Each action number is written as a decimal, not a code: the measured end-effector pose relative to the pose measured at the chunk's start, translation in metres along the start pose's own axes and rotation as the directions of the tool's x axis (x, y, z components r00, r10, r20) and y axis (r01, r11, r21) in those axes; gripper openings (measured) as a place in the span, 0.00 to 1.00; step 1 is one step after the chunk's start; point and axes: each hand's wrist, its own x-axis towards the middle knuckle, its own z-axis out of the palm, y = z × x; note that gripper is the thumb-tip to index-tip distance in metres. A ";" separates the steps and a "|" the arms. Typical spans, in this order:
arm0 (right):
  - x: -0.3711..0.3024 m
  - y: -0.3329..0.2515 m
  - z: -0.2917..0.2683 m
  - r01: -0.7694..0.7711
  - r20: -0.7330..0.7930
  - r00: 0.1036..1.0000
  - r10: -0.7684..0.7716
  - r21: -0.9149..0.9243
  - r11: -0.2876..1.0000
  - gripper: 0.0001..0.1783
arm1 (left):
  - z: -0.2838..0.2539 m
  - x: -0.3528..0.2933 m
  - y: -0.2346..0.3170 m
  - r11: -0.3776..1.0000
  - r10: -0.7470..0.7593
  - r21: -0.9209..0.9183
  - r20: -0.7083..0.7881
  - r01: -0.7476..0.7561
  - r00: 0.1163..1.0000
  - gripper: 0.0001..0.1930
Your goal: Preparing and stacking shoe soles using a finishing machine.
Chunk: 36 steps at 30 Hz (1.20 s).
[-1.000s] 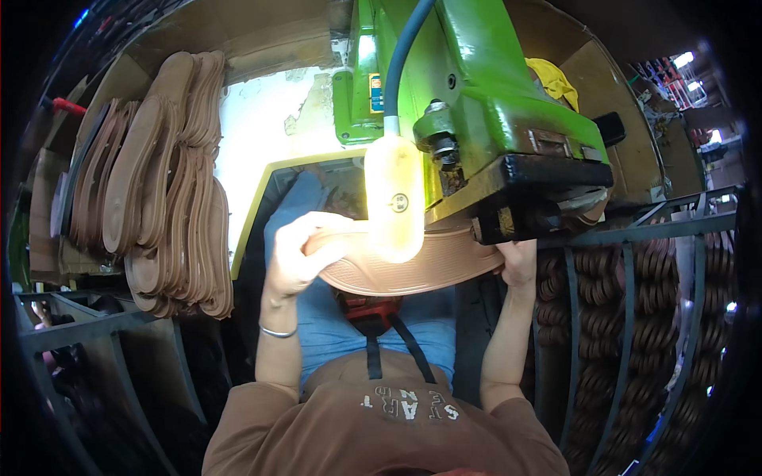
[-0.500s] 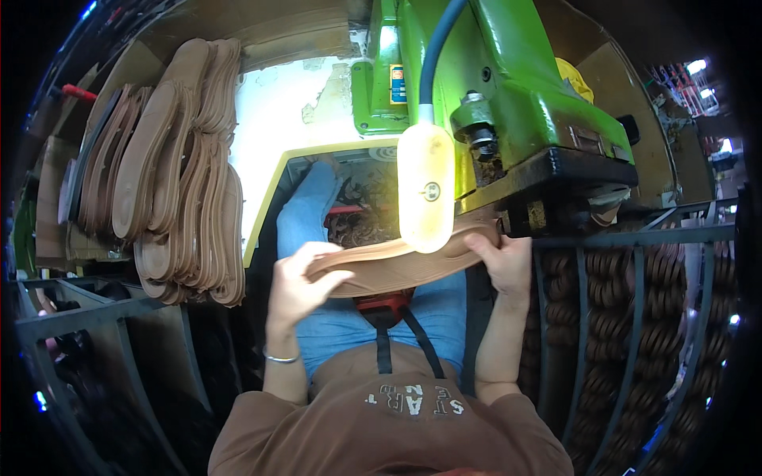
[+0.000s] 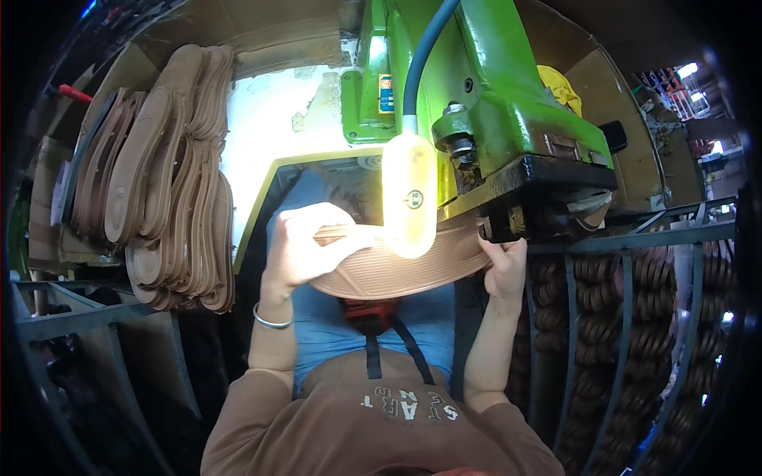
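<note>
A brown shoe sole is held sideways above my lap, bowed, with its ridged face turned toward me. My left hand pinches the left end between thumb and fingers. At the other end my right hand grips the sole's edge, close under the dark working head of a green machine; some of its fingers are hidden. A lit, elongated lamp hangs in front of the sole and covers part of its upper edge. Whether the sole touches the machine I cannot tell.
Stacked brown soles fill the left side of the white bench. A yellow-edged opening lies before me. Metal racks with many brown soles stand to the right, and another metal frame to the left. Something yellow sits behind the machine.
The sole has turned so its ridged face shows instead of its smooth inner side. My right hand has come up against the machine head, and my left hand has risen and rolled over the left end.
</note>
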 end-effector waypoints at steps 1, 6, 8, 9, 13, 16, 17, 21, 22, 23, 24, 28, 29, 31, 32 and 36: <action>-0.001 0.000 0.014 0.050 -0.021 0.999 -0.049 0.023 0.998 0.10 | -0.006 -0.003 -0.004 1.000 -0.023 0.006 0.006 0.023 1.000 0.12; -0.008 0.011 0.033 -0.081 0.144 0.986 0.084 -0.033 0.996 0.18 | -0.030 -0.033 -0.019 0.989 -0.107 0.094 -0.039 0.110 0.994 0.11; -0.010 0.017 0.037 -0.103 0.155 0.981 0.114 -0.075 0.992 0.15 | -0.031 -0.049 -0.026 0.982 -0.174 0.071 -0.032 0.176 0.984 0.11; -0.010 0.017 0.043 -0.102 0.167 0.979 0.114 -0.075 0.992 0.14 | -0.031 -0.054 -0.023 0.976 -0.213 0.043 -0.035 0.214 0.976 0.12; -0.010 0.009 0.042 0.025 0.178 0.983 0.035 -0.326 0.945 0.10 | 0.004 -0.054 -0.001 0.973 -0.047 0.223 -0.095 0.068 0.994 0.16; -0.011 -0.002 0.009 0.063 0.091 0.995 -0.044 -0.213 0.975 0.12 | 0.032 -0.033 0.003 0.960 0.108 0.271 -0.110 -0.074 0.988 0.21; -0.010 -0.013 0.006 0.108 0.047 0.994 -0.101 -0.174 0.979 0.13 | 0.040 -0.024 0.006 0.951 0.158 0.283 -0.115 -0.120 0.981 0.22; -0.001 -0.024 -0.026 0.102 -0.042 0.993 -0.107 -0.105 0.989 0.13 | 0.060 0.007 0.022 0.941 0.325 0.150 -0.138 -0.304 0.936 0.22; 0.000 -0.023 -0.030 0.084 -0.034 0.996 -0.087 -0.083 0.993 0.12 | 0.059 0.012 0.022 0.907 0.403 0.192 -0.145 -0.374 0.904 0.21; 0.001 -0.021 -0.033 0.064 -0.026 0.997 -0.066 -0.059 0.996 0.12 | 0.057 0.013 0.022 0.907 0.405 0.191 -0.148 -0.376 0.902 0.21; 0.000 -0.020 -0.031 0.039 -0.028 0.999 -0.040 -0.048 0.998 0.12 | 0.054 0.014 0.020 0.929 0.361 0.140 -0.125 -0.344 0.924 0.20; -0.009 -0.006 -0.014 -0.061 0.040 0.997 0.060 0.029 0.998 0.11 | 0.029 0.011 -0.009 0.971 0.235 0.063 -0.035 -0.232 0.971 0.20; -0.011 -0.004 -0.004 -0.094 0.062 0.994 0.090 0.066 0.993 0.11 | 0.023 0.009 -0.015 0.973 0.213 0.096 -0.029 -0.209 0.977 0.22; -0.013 0.005 0.004 -0.175 0.104 0.980 0.173 0.013 0.984 0.16 | 0.015 0.003 -0.018 0.983 0.169 0.084 -0.056 -0.164 0.984 0.23; -0.014 0.008 0.011 -0.147 0.119 0.982 0.144 0.012 0.989 0.16 | 0.011 -0.003 -0.018 0.991 0.122 0.071 -0.093 -0.116 0.988 0.25; -0.011 0.009 0.045 -0.091 0.058 0.995 0.085 0.094 0.991 0.11 | 0.004 -0.039 -0.024 0.986 -0.113 0.108 -0.118 0.126 0.987 0.26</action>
